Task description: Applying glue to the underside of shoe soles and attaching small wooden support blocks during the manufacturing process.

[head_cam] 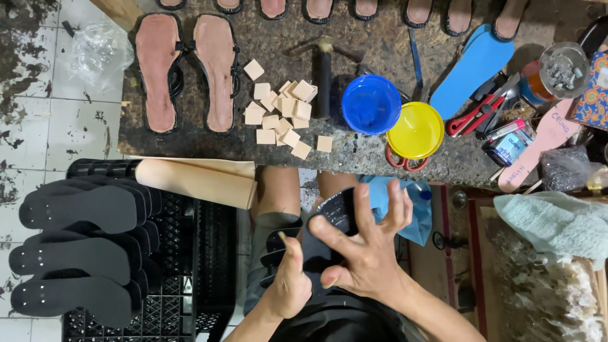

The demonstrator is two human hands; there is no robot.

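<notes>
My left hand (289,284) and my right hand (365,248) meet over my lap at the bottom centre. Both grip a black shoe sole (329,218) that stands between them. The right hand's fingers spread over the sole's upper end, its thumb pressed at the lower side. The left hand clasps the sole's lower left edge, thumb up. More black pieces (279,244) lie on my lap under the hands.
A dark workbench (354,152) carries two pink sandals (187,73), several small tan squares (282,111), a hammer (324,76), a blue bowl (370,104), a yellow bowl (415,130) and a blue insole (472,69). Black soles (79,250) sit stacked on a black crate (190,278) at left.
</notes>
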